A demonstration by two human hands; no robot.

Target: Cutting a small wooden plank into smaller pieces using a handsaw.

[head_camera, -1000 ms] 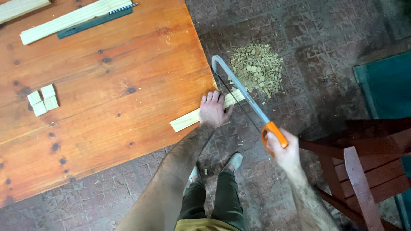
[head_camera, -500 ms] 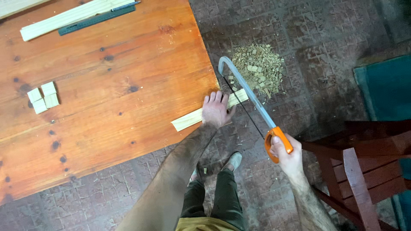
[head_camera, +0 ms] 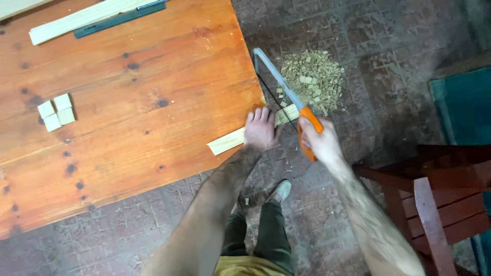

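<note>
Left hand point(head_camera: 260, 130) presses flat on a wood strip point(head_camera: 227, 142) at the table point(head_camera: 128, 102) edge. Right hand point(head_camera: 317, 142) clenches the orange saw point(head_camera: 286, 97) handle, now pushed forward from its drawn-back position, mid-stroke. Offcuts point(head_camera: 313, 76) lie on the floor.

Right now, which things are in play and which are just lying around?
In use:
left hand pressing down the wood strip
right hand gripping the orange-handled hacksaw, blade on the strip

Lying about:
small cut blocks
long batten and dark ruler
pile of offcuts on the floor
red wooden chair
</note>
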